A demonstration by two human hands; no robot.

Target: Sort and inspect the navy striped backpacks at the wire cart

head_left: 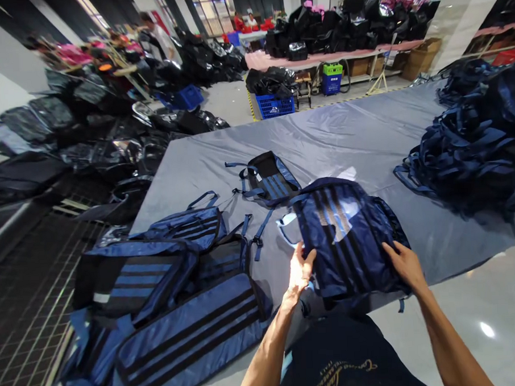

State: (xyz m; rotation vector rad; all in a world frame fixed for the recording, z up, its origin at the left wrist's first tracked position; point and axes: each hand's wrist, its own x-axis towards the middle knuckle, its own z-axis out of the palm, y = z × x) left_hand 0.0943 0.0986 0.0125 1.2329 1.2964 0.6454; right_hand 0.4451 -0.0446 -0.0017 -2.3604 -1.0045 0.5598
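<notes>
Head view: navy striped backpack (348, 234), no readable label, lying lengthwise away from the counter (323, 139) edge; left hand (301, 268) and right hand (403, 263) are gripping its near corners.

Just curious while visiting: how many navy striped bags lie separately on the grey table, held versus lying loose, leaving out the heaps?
Held bag, between left hand and right hand: 1
Loose bag behind it: 1
Total: 2
Stack at left and pile at right not counted.
</notes>
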